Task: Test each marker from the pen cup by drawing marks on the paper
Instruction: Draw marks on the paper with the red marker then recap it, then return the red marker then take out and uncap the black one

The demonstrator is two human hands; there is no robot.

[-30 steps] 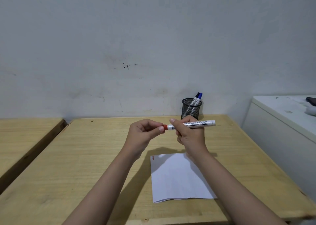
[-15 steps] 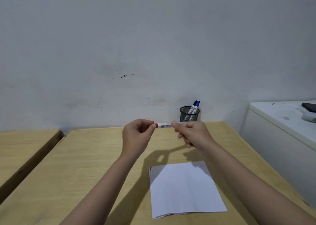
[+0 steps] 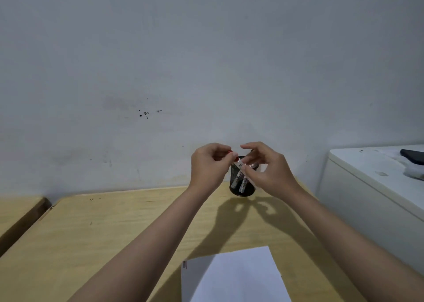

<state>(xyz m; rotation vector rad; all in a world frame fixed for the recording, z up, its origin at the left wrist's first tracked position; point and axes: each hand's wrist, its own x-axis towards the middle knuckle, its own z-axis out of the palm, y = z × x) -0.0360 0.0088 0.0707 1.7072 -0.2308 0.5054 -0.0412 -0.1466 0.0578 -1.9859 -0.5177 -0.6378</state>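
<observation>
Both hands are raised over the black mesh pen cup (image 3: 241, 188) at the back of the wooden table (image 3: 114, 228). My left hand (image 3: 210, 165) pinches the red-capped end of a white marker (image 3: 239, 165). My right hand (image 3: 268, 171) grips the marker's barrel lower down, and the marker tilts down into the cup. Other markers show through the mesh. A white sheet of paper (image 3: 234, 276) lies near the table's front edge, with short red marks (image 3: 185, 264) at its top left corner.
A white cabinet (image 3: 367, 187) stands to the right with a dark object (image 3: 413, 156) on top. A second wooden table (image 3: 16, 212) sits at the left across a gap. The grey wall rises directly behind the cup.
Both hands moved forward and up from above the paper to the pen cup. The marker turned from level to tilted down into the cup. The view shifted, so the paper now lies lower.
</observation>
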